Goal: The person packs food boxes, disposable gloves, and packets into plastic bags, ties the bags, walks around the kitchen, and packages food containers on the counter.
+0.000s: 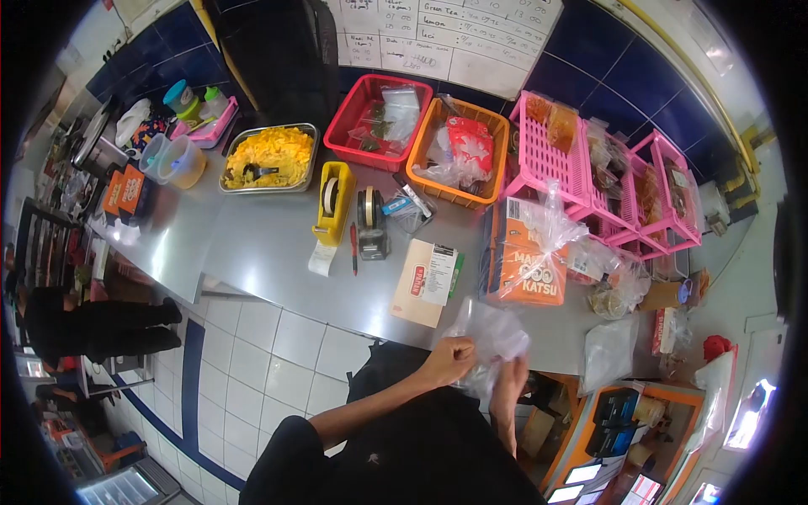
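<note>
A clear plastic bag point(492, 332) is between my hands at the table's front edge. My left hand point(450, 362) is closed in a fist on the left side of the bag. At its right lower side, my right hand point(510, 379) grips the film, with its fingers partly hidden and slightly blurred. Just beyond stands an orange printed box point(528, 273) inside a clear bag knotted at the top. A brown paper packet with a printed label point(421, 290) lies on the table left of it.
On the steel table point(252, 240) stand a yellow tape dispenser point(330, 206), a red pen point(354, 251) and a tray of yellow shredded food point(269, 160). Behind are red point(370, 143) and orange baskets point(421, 181) and pink racks point(551, 160). Another person in dark clothes point(93, 324) stands at left.
</note>
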### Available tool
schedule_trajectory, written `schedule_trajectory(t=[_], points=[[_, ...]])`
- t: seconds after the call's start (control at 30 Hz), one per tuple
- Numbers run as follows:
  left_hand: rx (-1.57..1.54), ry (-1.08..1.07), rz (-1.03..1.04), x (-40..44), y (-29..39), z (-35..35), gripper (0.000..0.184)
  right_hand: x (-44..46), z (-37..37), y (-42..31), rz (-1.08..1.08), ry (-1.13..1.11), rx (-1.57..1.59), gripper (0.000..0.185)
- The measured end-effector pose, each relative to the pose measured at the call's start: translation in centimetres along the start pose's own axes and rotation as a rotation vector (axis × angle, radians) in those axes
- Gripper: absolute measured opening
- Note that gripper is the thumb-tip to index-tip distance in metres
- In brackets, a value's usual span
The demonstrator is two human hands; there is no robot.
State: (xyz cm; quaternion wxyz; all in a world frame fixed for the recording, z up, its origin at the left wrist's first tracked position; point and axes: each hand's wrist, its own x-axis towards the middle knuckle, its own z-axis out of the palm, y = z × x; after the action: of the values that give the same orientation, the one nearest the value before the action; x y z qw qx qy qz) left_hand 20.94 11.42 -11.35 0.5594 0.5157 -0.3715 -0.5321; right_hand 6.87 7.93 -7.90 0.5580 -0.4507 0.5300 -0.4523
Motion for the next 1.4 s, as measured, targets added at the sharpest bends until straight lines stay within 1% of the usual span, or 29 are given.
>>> schedule_trajectory(t=[0.03, 0.1, 0.17, 0.2, 0.23, 0.3, 0.33, 0.43, 0.5, 0.57, 0.63, 0.67, 0.7, 0.77, 0.8, 0.83, 0.9, 0.93, 0.97, 1.03, 1.07, 1.1, 1.17, 1.2, 1.23, 1.3, 1.33, 1.37, 1.4], points=[[0.017, -0.015, 0.077, 0.3, 0.2, 0.5, 0.035, -0.2, 0.6, -0.4, 0.008, -0.157, -0.036, 0.019], [0.030, -0.033, 0.151, 0.5, 0.3, 0.4, 0.033, 0.4, -1.4, 4.6, -0.125, -0.199, -0.235, 0.010], [0.201, -0.028, 0.259, 0.9, 0.6, -1.9, 0.033, 2.1, -4.2, 4.8, 0.028, -0.324, -0.293, 0.010], [0.236, 0.033, 0.038, 0.6, 1.8, -3.6, 0.031, 3.3, -6.9, 6.8, -0.106, -0.228, -0.435, 0.015], [0.327, 0.034, 0.330, 1.8, 3.1, -6.4, 0.028, 3.5, -8.5, 6.8, -0.101, -0.221, -0.433, 0.015], [0.460, -0.063, 0.511, 1.0, 6.5, -6.1, 0.030, 3.2, -10.2, 5.8, -0.011, -0.078, -0.225, 0.013], [0.451, -0.064, 0.501, 0.6, 6.6, -5.4, 0.030, 2.8, -9.1, 4.0, -0.001, -0.074, -0.235, 0.013], [0.464, 0.005, 0.466, 1.3, 6.3, -3.1, 0.022, 2.7, -2.2, 0.0, -0.129, 0.313, -0.273, 0.012], [0.040, 0.196, 0.126, 2.0, 5.5, -0.8, 0.012, 2.3, -0.7, -0.1, 0.212, -0.029, 0.322, 0.018], [0.098, 0.175, 0.050, 2.2, 1.5, -0.8, 0.018, 1.6, 1.1, 1.1, 0.217, -0.153, 0.202, 0.026], [-0.022, -0.062, -0.296, 2.6, -2.0, -0.8, 0.016, 1.5, 0.9, 1.9, 0.075, -0.170, 0.049, 0.020], [0.006, 0.068, -0.080, 2.1, -0.8, 0.2, 0.005, 1.8, -0.2, 3.0, 0.110, -0.242, -0.110, 0.017], [0.001, 0.068, -0.087, 2.0, -0.9, 0.4, 0.005, 2.0, -1.7, 4.3, 0.149, -0.317, -0.270, 0.014], [0.069, 0.000, 0.055, 2.3, -0.7, 0.1, 0.025, 3.0, -6.5, 10.1, 0.032, -0.240, -0.457, 0.013], [0.310, 0.042, 0.345, 2.8, 5.5, -0.5, 0.035, 3.0, -7.3, 12.1, -0.093, -0.150, -0.631, 0.012], [0.316, 0.032, 0.343, 2.1, 8.0, 0.1, 0.035, 1.9, -6.3, 9.9, 0.418, 0.071, -0.066, 0.016], [0.244, -0.203, 0.699, 1.0, 10.2, 2.4, 0.036, 3.0, -6.3, 7.5, 0.424, 0.078, 0.085, 0.014], [0.210, -0.228, 0.734, 0.6, 10.2, 3.0, 0.028, 3.6, -5.9, 7.0, 0.421, 0.110, 0.259, 0.012], [0.210, -0.238, 0.730, 0.8, 9.9, 2.8, 0.028, 4.2, -5.9, 6.2, 0.414, 0.145, 0.428, 0.011], [0.216, 0.029, 0.357, 1.8, 8.9, 1.9, 0.014, 4.6, -5.4, 3.0, 0.407, 0.181, 0.596, 0.010], [0.235, 0.019, 0.038, 2.1, 8.5, 1.2, 0.017, 4.6, -4.5, 0.3, 0.291, 0.082, 0.435, 0.010], [0.242, 0.022, 0.040, 2.5, 6.1, 0.9, 0.017, 4.2, -3.7, -1.9, 0.173, -0.021, 0.274, 0.014], [0.491, -0.191, 0.347, 3.5, 0.7, 0.0, 0.021, 3.2, -2.7, -3.2, 0.149, -0.159, 0.156, 0.015], [0.241, -0.166, 0.149, 3.2, 0.8, -0.1, 0.024, 2.9, -2.5, -2.6, 0.095, -0.254, -0.021, 0.024], [0.245, -0.170, 0.155, 3.2, 0.8, -0.4, 0.024, 2.6, -2.6, -1.8, 0.038, -0.344, -0.202, 0.033], [0.308, 0.051, 0.440, 3.7, 2.6, -1.3, 0.017, 3.9, -5.6, 2.0, -0.225, -0.305, -0.544, 0.042], [0.034, 0.045, 0.005, 3.6, 4.6, -3.5, 0.016, 4.6, -8.2, 3.1, -0.104, -0.045, -0.469, 0.040], [0.516, 0.135, 0.254, 4.4, 6.2, -6.0, 0.023, 5.2, -10.3, 4.3, 0.020, 0.212, -0.383, 0.039], [0.524, 0.142, 0.336, 4.1, 6.8, -5.0, 0.026, 6.1, -12.3, 6.3, 0.016, 0.211, -0.382, 0.039]])
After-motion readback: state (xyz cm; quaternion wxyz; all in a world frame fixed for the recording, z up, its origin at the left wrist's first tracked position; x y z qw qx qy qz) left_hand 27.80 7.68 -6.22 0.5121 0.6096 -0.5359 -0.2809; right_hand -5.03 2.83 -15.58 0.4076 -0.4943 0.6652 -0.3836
